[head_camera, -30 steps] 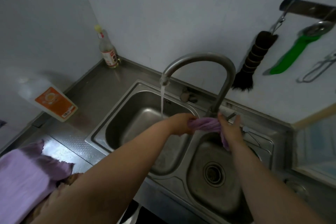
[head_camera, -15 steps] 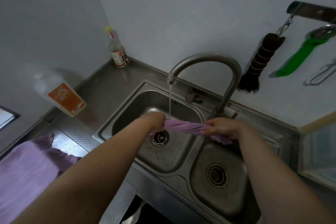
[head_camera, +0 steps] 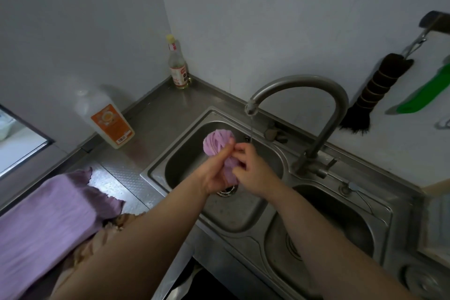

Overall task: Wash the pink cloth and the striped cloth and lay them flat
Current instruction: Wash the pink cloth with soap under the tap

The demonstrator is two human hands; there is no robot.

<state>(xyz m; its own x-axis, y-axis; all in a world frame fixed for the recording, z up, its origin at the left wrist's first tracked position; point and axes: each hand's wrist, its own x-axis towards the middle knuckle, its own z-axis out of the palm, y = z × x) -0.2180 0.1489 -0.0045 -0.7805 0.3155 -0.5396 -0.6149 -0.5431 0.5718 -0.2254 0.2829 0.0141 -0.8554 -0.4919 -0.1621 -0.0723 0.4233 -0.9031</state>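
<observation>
So, nearest you, on the desk (head_camera: pixel 136 129) at your left, a large purple-pink cloth (head_camera: pixel 46 221) lies roughly spread, with a brownish patterned cloth (head_camera: pixel 107 231) peeking out beneath it; whether that is the striped cloth you cannot tell from this angle. Neither looks smoothed flat yet.

Further out, both your hands meet over the left basin of the sink (head_camera: pixel 246 212). Your left hand (head_camera: pixel 215 173) is curled around the lower part of a small pink cloth (head_camera: pixel 219 146), thumb pressed along it, while your right hand (head_camera: pixel 250 168) pinches the same bundle from the other side. That cloth is bunched and twisted into a tight rosette, held above the drain and just beside the thin stream running from the tap (head_camera: pixel 302 95).

By the look of it, you are wringing or scrubbing, so washing of this piece is under way, not finished. Rinsing, opening it out and laying it flat remain, and so does the other cloth.

Beyond, a detergent bottle (head_camera: pixel 107 121) and a glass bottle (head_camera: pixel 179 68) stand against the wall, and a brush (head_camera: pixel 372 92) hangs at the right.
</observation>
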